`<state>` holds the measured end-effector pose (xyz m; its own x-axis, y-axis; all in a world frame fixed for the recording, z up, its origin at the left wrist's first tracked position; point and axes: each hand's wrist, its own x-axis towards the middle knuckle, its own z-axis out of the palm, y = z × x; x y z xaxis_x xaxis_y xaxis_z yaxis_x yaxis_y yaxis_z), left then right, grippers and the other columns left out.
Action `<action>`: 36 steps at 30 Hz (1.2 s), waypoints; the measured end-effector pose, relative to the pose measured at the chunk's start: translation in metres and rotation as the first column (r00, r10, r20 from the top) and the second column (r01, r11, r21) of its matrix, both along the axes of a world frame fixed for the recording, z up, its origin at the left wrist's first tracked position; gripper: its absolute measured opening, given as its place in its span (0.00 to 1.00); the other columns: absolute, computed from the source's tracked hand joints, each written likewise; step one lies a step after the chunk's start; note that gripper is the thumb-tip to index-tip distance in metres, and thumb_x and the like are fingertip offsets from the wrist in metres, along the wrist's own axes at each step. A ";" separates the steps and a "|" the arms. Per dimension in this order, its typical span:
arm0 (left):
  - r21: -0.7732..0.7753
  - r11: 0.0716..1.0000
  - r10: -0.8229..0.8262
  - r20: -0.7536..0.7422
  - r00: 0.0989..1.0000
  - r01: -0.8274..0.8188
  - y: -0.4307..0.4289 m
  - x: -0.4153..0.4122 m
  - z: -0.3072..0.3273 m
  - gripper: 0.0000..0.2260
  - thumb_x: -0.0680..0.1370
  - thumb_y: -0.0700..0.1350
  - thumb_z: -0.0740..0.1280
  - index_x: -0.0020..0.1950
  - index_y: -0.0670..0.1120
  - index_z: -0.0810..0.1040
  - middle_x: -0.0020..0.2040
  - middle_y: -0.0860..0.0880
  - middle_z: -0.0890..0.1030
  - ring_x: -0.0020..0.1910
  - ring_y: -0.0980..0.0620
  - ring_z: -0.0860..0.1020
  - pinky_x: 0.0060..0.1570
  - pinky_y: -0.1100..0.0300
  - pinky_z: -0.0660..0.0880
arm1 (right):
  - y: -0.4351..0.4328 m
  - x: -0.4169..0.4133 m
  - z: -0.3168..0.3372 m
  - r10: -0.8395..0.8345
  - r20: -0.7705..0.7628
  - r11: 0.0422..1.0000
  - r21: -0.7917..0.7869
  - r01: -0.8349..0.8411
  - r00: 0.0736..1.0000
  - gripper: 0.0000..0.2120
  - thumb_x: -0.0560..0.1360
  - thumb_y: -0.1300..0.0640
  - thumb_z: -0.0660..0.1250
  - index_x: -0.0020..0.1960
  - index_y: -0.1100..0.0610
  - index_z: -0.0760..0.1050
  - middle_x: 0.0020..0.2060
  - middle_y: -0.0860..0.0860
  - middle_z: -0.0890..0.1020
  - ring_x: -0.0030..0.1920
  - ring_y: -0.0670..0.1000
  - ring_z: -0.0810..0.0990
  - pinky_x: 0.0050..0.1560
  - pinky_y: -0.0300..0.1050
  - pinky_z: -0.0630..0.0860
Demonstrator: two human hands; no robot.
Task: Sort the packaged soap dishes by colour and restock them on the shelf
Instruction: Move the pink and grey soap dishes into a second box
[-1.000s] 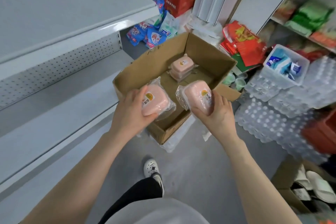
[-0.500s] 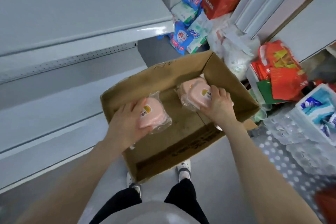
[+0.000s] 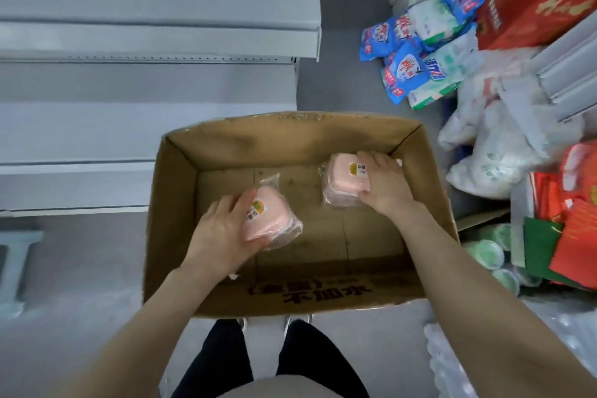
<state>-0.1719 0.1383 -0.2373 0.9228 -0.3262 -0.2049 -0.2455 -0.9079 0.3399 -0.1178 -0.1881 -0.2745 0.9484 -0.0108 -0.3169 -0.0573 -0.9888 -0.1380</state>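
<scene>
Two hands are inside the cardboard box (image 3: 290, 139). Left hand (image 3: 219, 236) fingers wrap a pink packaged soap dish (image 3: 269, 221) mid-box; right hand (image 3: 386, 186) fingers clasp a second soap dish (image 3: 342, 181) at its far right.

Head view, steeply down into carton (image 3: 290, 136)

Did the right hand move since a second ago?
Yes. The right hand, holding a wrapped pink soap dish, moved from the near rim of the brown cardboard box into its far right corner.
</scene>
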 end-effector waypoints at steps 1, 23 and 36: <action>0.002 1.000 0.000 -0.001 1.000 0.000 -0.005 0.001 -0.001 0.41 0.65 0.59 0.76 0.73 0.47 0.66 0.57 0.44 0.76 0.53 0.42 0.76 0.54 0.47 0.77 | -0.003 0.000 -0.001 0.018 -0.004 1.000 0.002 -0.018 1.000 0.40 0.69 0.55 0.73 0.77 0.54 0.58 0.72 0.55 0.66 0.72 0.58 0.63 0.72 0.52 0.57; 0.136 0.864 -0.497 0.081 0.864 0.484 -0.224 0.102 -0.015 0.41 0.71 0.56 0.73 0.78 0.51 0.56 0.73 0.47 0.65 0.71 0.44 0.63 0.73 0.49 0.58 | -0.105 -0.013 0.014 -0.226 0.185 0.972 0.103 0.210 0.956 0.24 0.80 0.56 0.59 0.75 0.61 0.62 0.69 0.60 0.69 0.66 0.61 0.71 0.65 0.55 0.68; 0.055 0.925 -0.377 0.228 0.898 0.375 -0.177 0.083 0.029 0.27 0.76 0.57 0.67 0.73 0.49 0.68 0.69 0.49 0.72 0.67 0.45 0.70 0.65 0.49 0.70 | -0.079 -0.018 0.064 -0.015 0.229 0.999 -0.037 0.024 0.973 0.25 0.81 0.55 0.60 0.76 0.62 0.61 0.72 0.61 0.67 0.70 0.61 0.68 0.70 0.53 0.65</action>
